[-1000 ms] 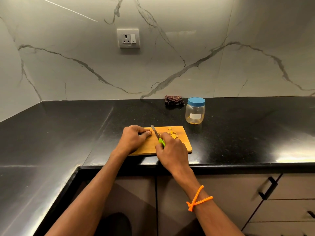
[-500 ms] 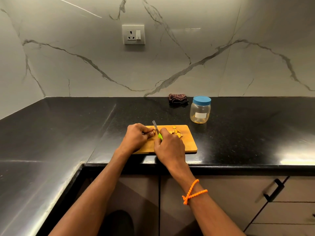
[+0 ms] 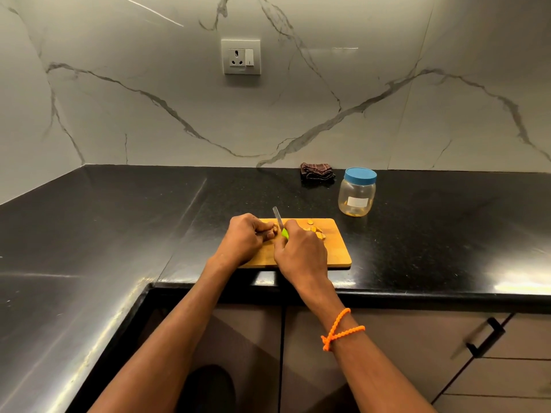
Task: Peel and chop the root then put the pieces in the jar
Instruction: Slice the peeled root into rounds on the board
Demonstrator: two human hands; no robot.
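My right hand [image 3: 299, 251] grips the knife [image 3: 280, 223] over the board [image 3: 337, 248]; my left hand [image 3: 244, 238] pinches the root [image 3: 275, 231] beside cut pieces [image 3: 316, 229].

A kitchen corner is lit warmly and rather dimly from above. Bright glare is thrown on the polished black countertop [image 3: 417, 234] at its right front edge and in streaks along the left side. The marble backsplash [image 3: 179, 114] is evenly lit, with a faint reflected streak near the top. The cabinets [image 3: 387, 353] below the counter are left in shadow. Straight edges are bowed by wide-angle distortion toward the frame borders. Focus is fairly sharp in the centre.
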